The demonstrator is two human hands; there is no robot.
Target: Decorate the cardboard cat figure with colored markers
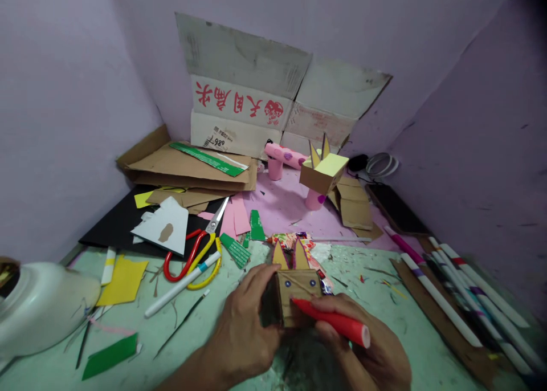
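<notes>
Nearest, my right hand is closed round a red marker, tip at the front of a small cardboard box, below its two dark eyes; contact hard to tell. My left hand grips that box by its left side. Box sits near, in the middle, between my hands, with two pointed ears upright on top. To its left: scissors lying open, white marker by the handles. Far left of me, near: white bottle. Right side: several markers, phone beyond them. Farther back, another eared box on a pink tube; printed cardboard sheet leans at the wall.
</notes>
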